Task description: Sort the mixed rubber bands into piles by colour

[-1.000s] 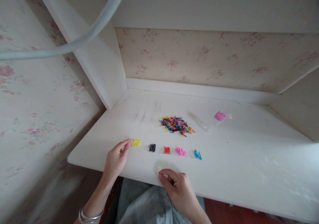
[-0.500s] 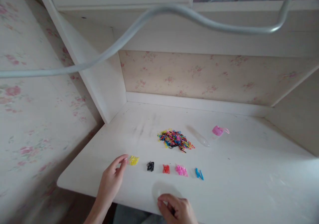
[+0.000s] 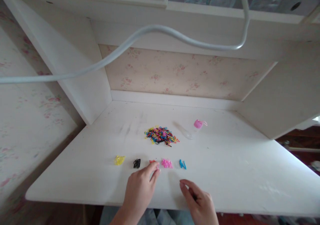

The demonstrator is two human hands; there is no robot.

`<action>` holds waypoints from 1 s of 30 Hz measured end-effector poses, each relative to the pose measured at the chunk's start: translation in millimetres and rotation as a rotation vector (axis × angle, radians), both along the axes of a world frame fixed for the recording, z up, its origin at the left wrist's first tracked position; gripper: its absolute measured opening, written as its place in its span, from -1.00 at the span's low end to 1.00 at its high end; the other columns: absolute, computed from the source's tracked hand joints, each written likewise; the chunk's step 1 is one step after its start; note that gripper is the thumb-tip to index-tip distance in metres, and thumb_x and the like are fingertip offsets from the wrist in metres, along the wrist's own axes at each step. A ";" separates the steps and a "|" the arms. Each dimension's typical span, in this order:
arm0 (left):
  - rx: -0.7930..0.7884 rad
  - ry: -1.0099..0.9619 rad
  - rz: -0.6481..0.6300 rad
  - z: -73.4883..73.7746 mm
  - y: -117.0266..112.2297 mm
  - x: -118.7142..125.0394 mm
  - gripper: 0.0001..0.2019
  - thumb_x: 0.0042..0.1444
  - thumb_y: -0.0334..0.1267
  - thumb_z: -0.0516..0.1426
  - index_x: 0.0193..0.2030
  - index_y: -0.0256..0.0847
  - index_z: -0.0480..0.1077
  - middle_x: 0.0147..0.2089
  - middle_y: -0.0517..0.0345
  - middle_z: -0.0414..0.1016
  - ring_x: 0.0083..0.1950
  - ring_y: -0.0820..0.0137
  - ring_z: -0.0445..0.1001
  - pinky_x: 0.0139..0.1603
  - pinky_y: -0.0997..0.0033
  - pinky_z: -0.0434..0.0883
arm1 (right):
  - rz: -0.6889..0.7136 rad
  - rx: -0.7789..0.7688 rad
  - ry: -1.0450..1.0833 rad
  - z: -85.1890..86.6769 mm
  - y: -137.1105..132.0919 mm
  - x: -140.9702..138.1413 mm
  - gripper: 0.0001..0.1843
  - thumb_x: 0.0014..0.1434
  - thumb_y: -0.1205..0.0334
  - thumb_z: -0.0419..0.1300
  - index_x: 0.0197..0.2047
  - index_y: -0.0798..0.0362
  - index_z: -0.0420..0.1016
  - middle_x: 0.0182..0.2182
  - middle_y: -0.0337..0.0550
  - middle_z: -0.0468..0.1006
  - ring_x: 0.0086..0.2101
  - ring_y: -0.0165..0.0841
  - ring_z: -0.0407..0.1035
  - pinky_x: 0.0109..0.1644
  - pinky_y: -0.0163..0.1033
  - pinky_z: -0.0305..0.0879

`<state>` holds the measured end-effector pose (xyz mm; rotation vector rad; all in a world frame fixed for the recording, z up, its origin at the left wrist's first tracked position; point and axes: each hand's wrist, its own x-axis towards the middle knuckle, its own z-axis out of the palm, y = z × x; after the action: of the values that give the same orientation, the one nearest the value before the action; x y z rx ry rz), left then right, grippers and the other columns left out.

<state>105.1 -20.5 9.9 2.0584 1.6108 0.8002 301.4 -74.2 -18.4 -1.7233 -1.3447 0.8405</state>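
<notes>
My left hand [image 3: 142, 185] reaches over the front of the table, thumb and forefinger drawn together beside a small pile of red rubber bands [image 3: 152, 161], which it partly covers. Whatever is between those fingertips is too small to make out. Lower right, my right hand [image 3: 200, 200] is curled in a pinch above the table, its contents hidden. Small piles of yellow bands [image 3: 119, 160], black bands [image 3: 136, 163], pink bands [image 3: 167, 163] and blue bands [image 3: 182, 164] lie in the same row. Behind them is a larger heap of mixed coloured bands [image 3: 162, 135].
A clear plastic tube-like piece [image 3: 184, 131] and a pink-topped item with a loop [image 3: 198, 124] lie right of the heap. A pale cable [image 3: 160, 28] hangs across the view below the shelf [image 3: 130, 15]. The white table [image 3: 240, 171] has walls on both sides.
My left hand has moved right, from the yellow bands to beside the red ones. My right hand stays pinched, now nearer the row. The view has swung to the right.
</notes>
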 end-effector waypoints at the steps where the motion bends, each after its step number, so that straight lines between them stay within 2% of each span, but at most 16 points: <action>1: -0.012 0.038 -0.001 0.2 2.1 7.1 -0.81 0.18 -0.18 0.01 -0.12 0.00 0.40 -0.23 0.17 0.61 -0.27 0.33 0.58 -0.30 0.45 0.42 | -0.041 0.002 -0.004 -1.4 1.0 9.7 -0.47 0.09 -0.21 0.08 -0.28 0.10 0.57 -0.70 -0.30 0.21 -0.62 -0.47 0.08 -0.57 -0.39 0.03; 4: -0.044 0.103 0.007 2.7 8.6 24.1 -0.86 0.14 -0.23 0.05 -0.16 -0.03 0.36 -0.29 0.17 0.60 -0.31 0.34 0.57 -0.39 0.49 0.35 | -0.103 0.019 0.020 -4.8 3.9 27.0 -0.43 0.06 -0.24 0.10 -0.26 0.12 0.58 -0.66 -0.25 0.31 -0.59 -0.44 0.18 -0.57 -0.40 0.08; 7: -0.045 0.146 0.004 5.1 13.9 35.7 -0.92 0.15 -0.25 0.04 -0.23 -0.05 0.32 -0.30 0.16 0.60 -0.29 0.35 0.56 -0.41 0.51 0.30 | -0.066 0.006 0.063 -5.8 5.0 27.3 -0.42 0.07 -0.24 0.09 -0.23 0.14 0.57 -0.63 -0.23 0.36 -0.56 -0.42 0.23 -0.54 -0.40 0.11; 15: 0.008 0.287 -0.068 9.2 19.2 52.7 -0.87 0.22 -0.25 -0.04 -0.26 -0.03 0.31 -0.36 0.23 0.57 -0.34 0.35 0.54 -0.41 0.47 0.25 | -0.039 0.008 0.119 -3.4 2.6 23.3 -0.48 0.09 -0.20 0.10 -0.28 0.12 0.56 -0.69 -0.28 0.26 -0.53 -0.41 0.26 -0.47 -0.40 0.15; 20: 0.013 0.272 -0.077 11.2 22.3 57.1 -0.87 0.21 -0.24 -0.02 -0.29 -0.06 0.33 -0.36 0.23 0.56 -0.34 0.37 0.53 -0.37 0.46 0.26 | -0.022 0.004 0.111 -6.1 0.7 27.1 -0.48 0.09 -0.20 0.10 -0.28 0.12 0.56 -0.69 -0.28 0.25 -0.53 -0.40 0.27 -0.45 -0.39 0.18; 23: 0.040 0.209 -0.091 12.5 18.0 46.3 -0.83 0.23 -0.20 -0.04 -0.27 -0.05 0.35 -0.29 0.21 0.55 -0.29 0.40 0.52 -0.31 0.48 0.30 | -0.013 0.009 0.093 -7.9 0.1 27.6 -0.47 0.09 -0.20 0.10 -0.27 0.13 0.56 -0.68 -0.26 0.28 -0.52 -0.40 0.27 -0.45 -0.39 0.18; 25: 0.073 0.187 -0.051 11.5 12.9 29.1 -0.80 0.25 -0.17 -0.07 -0.25 -0.05 0.35 -0.24 0.20 0.53 -0.25 0.42 0.50 -0.27 0.49 0.31 | -0.007 0.009 0.085 -8.4 0.0 27.2 -0.45 0.08 -0.21 0.10 -0.26 0.14 0.56 -0.64 -0.24 0.33 -0.53 -0.41 0.27 -0.47 -0.40 0.17; 28: 0.126 0.203 0.109 5.8 5.7 -10.6 -0.80 0.24 -0.14 -0.06 -0.21 -0.07 0.35 -0.19 0.18 0.50 -0.21 0.42 0.49 -0.23 0.49 0.33 | -0.021 0.002 0.084 -8.0 0.3 25.1 -0.44 0.06 -0.23 0.12 -0.25 0.14 0.57 -0.60 -0.22 0.38 -0.52 -0.42 0.26 -0.48 -0.41 0.16; 30: 0.159 0.272 0.259 1.0 3.3 -40.8 -0.79 0.21 -0.10 -0.03 -0.15 -0.08 0.34 -0.16 0.16 0.48 -0.19 0.39 0.48 -0.21 0.46 0.34 | -0.055 -0.003 0.087 -7.2 0.9 23.3 -0.44 0.04 -0.24 0.12 -0.26 0.13 0.58 -0.59 -0.22 0.40 -0.53 -0.43 0.25 -0.49 -0.42 0.15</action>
<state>64.4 -17.2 10.9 2.1727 2.0547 0.7814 324.6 -73.3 -25.6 -1.6988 -1.2341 0.8765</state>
